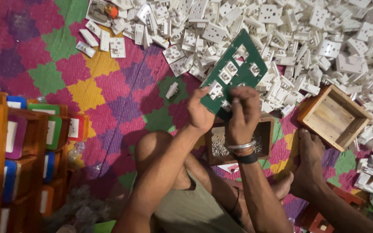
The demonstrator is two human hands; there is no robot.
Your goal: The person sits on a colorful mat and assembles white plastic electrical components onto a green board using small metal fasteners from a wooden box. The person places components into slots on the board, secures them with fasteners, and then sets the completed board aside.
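I am looking down at what is passing for a small home workshop on the floor. A huge heap of white plastic socket parts (307, 39) is covering the far edge of a bright patterned mat (104, 99), wooden boxes (334, 116) are sitting beside it, and wooden racks (22, 159) are holding finished plates.

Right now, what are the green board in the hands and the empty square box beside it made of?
The flat green board with cut-out windows, held in the left hand and right hand, looks like rigid painted sheet, possibly plastic or fibreboard; hard to tell. The open square box looks like bare wood: visible grain, tan planks.
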